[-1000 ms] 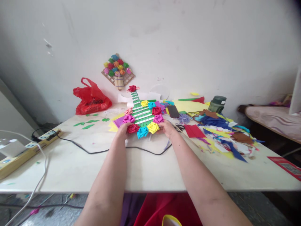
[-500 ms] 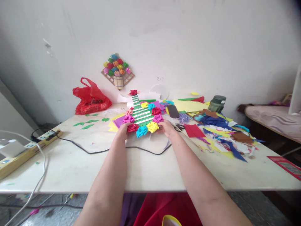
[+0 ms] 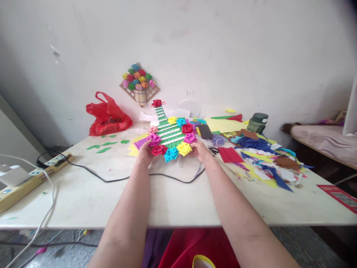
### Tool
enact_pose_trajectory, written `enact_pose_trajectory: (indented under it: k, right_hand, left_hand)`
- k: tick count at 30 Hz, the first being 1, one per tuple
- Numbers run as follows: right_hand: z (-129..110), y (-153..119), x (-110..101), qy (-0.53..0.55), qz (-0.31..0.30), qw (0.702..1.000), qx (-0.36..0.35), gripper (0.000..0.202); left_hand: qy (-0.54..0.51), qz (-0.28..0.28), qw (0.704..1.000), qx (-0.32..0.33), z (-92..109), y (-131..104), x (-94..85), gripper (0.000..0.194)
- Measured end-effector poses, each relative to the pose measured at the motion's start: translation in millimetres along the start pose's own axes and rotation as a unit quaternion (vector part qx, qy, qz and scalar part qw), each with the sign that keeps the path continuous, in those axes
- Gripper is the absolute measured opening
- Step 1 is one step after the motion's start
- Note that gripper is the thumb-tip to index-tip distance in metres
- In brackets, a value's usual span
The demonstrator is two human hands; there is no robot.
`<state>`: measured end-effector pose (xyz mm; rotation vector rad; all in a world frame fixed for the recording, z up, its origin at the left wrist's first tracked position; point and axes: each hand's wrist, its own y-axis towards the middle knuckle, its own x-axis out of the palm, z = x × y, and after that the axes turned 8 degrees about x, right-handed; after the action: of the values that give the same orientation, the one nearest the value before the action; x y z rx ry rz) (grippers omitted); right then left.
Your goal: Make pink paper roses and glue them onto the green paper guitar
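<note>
Guitar [image 3: 169, 134] higher, curled hand [image 3: 145, 152] at each edge

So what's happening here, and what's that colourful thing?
A person is holding a guitar-shaped craft trimmed with folded flowers. The left hand and right hand grip its lower sides, with its neck pointing up toward the wall. Green leaf-shaped cutouts lie on the table to the left, near a red plastic bag. Colourful scraps are heaped on the right, and scissors lie near the right hand.
</note>
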<state>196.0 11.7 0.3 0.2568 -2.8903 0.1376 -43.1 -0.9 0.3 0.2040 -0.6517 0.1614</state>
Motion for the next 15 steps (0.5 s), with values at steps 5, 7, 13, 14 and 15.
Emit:
enact_pose_trajectory:
  k: [5,7,13,14,15]
  right_hand:
    - [0,1,-10,-0.002,-0.015,1.0,-0.014,0.043]
    - [0,2,-13,-0.006,-0.017,1.0,-0.018,0.044]
    - [-1,2,-16,-0.008,-0.017,1.0,-0.022,0.039]
    - [-1,2,-17,-0.004,-0.017,1.0,-0.026,0.038]
    - [-2,2,-17,0.002,-0.017,0.999,-0.029,0.038]
  left_hand:
    - [-0.001,0.06,0.998,0.003,-4,10,-7.5,0.027]
    - [-0.005,0.076,0.997,0.014,-5,12,-7.6,0.02]
    - [-0.005,0.095,0.995,-0.017,1,8,-3.8,0.009]
    - [-0.012,0.091,0.996,-0.023,3,7,-3.4,0.009]
    - [-0.021,0.087,0.996,-0.029,4,6,-2.9,0.009]
